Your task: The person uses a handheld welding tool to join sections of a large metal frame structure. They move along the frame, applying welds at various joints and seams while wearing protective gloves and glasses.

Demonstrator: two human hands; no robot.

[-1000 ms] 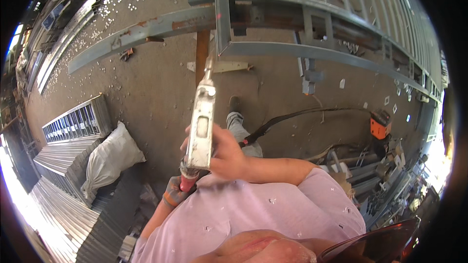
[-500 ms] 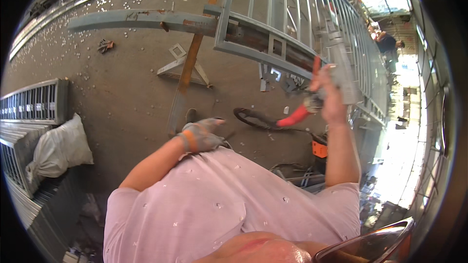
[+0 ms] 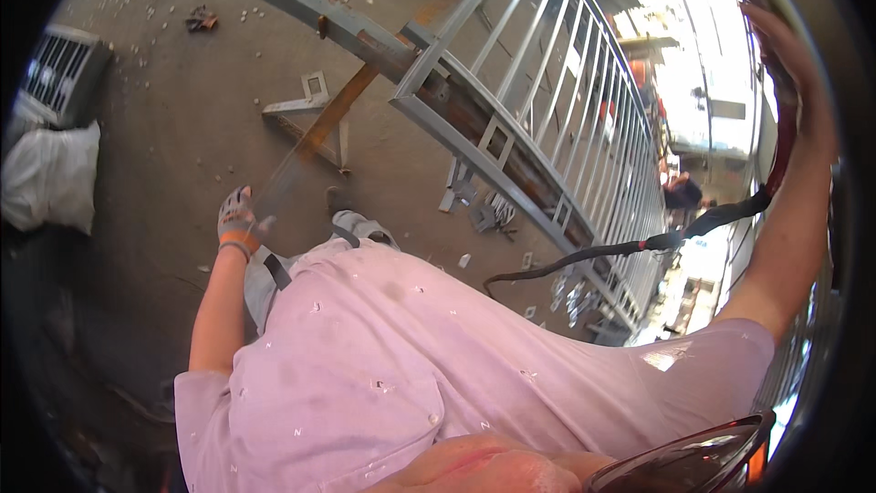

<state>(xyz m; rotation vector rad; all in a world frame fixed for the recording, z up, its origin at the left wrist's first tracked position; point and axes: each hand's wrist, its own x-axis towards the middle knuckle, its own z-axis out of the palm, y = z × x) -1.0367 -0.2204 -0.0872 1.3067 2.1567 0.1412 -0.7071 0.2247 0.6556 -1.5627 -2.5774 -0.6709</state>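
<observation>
My left hand (image 3: 237,221), in a grey glove with an orange cuff, is held low beside my body. Its fingers are apart and nothing shows in them. My bare right hand (image 3: 796,55) is raised to the far right rim of the picture, closed around a red-handled welding torch (image 3: 784,148). The torch's front end is hidden at the dark rim. From its handle a black cable (image 3: 598,256) hangs down across the front of a grey metal railing frame (image 3: 470,151) with many bars. The frame rests on a grey steel beam (image 3: 342,30).
A rusty flat bar (image 3: 338,116) and a triangular metal bracket (image 3: 342,141) lie beyond my left hand. Metal offcuts (image 3: 493,210) are scattered under the railing. A white sack (image 3: 53,178) and stacked barred frames (image 3: 62,73) stand at left. Another person (image 3: 680,194) is far right.
My right hand has swung up and out to the right with the torch, drawing the cable along. My left hand has moved left, away from my waist. The view has turned and shifted.
</observation>
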